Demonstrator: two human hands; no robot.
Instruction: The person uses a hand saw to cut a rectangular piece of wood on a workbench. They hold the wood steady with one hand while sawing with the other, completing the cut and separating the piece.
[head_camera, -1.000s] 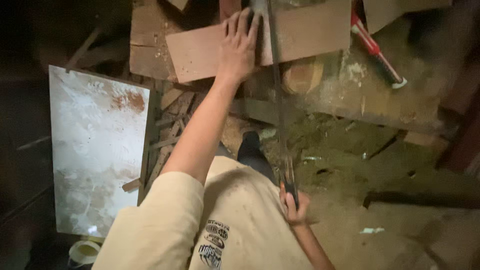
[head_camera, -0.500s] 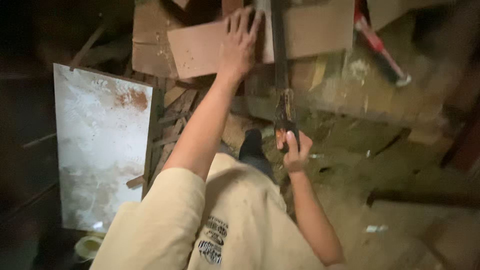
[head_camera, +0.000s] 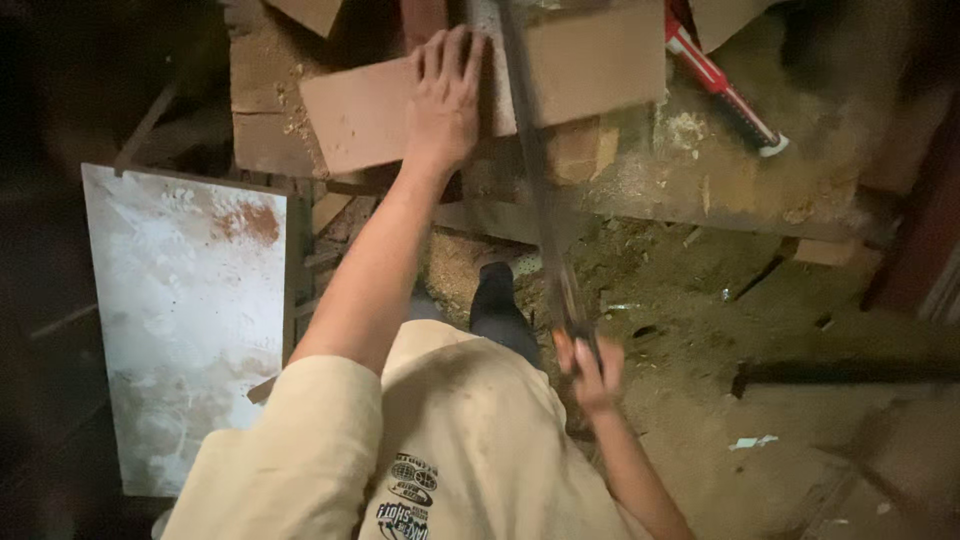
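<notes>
Leaning at the far left is a pale metal sheet, stained with rust, well apart from the work.

Next, the left hand is lying flat on the board, fingers spread apart and pressing it down onto the cluttered bench. The left arm is reaching straight out from the shoulder, elbow nearly locked, cream sleeve at the bottom of view.

Just right of that hand, the saw is running across the board, its long dark blade slanting down toward the body. The blade is blurring, so the depth of the cut cannot be told; both sides of the board are lying level, and no piece is hanging loose, so the cut looks unfinished. Sawdust is lying pale on the bench and on the dirt floor below, which suggests cutting is well under way.

The right hand is clamping the saw's handle, fingers curled tight, forearm angling up from low right.

Farther right, a red-handled tool is resting on the bench, untouched.
</notes>
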